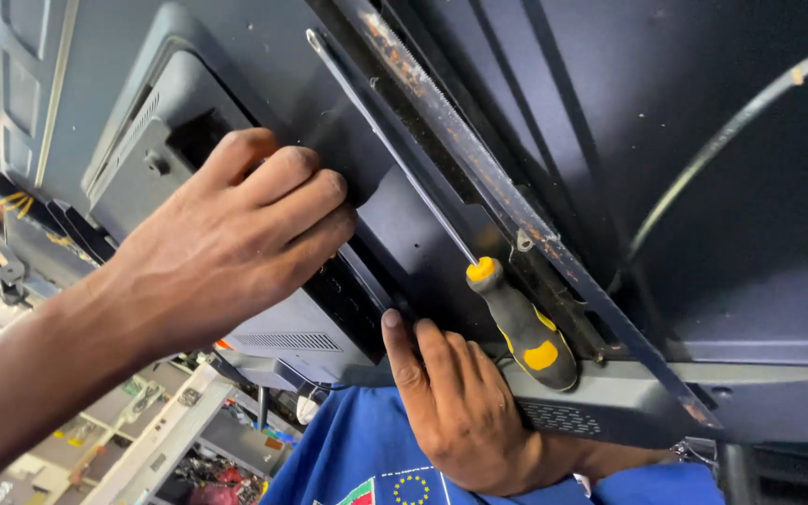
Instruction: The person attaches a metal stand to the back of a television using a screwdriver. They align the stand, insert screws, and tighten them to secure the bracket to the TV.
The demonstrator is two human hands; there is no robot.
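A dark flat-screen TV back panel (703, 140) fills the view. My left hand (236, 243) reaches in from the left, its fingers curled over the edge of the raised grey rear housing (142, 112), into a recess there. My right hand (460, 402) grips the panel's lower edge by the port strip (353, 304), thumb pointing up. A long screwdriver with a yellow and black handle (526, 332) lies loose on the panel just above my right hand, its thin shaft running up to the left. Neither hand touches it.
A rusty metal bracket strip (479, 168) runs diagonally across the panel beside the screwdriver. A black cable (722, 140) curves over the right side. My blue shirt (348, 449) shows below, with cluttered shelves and parts (170, 430) at lower left.
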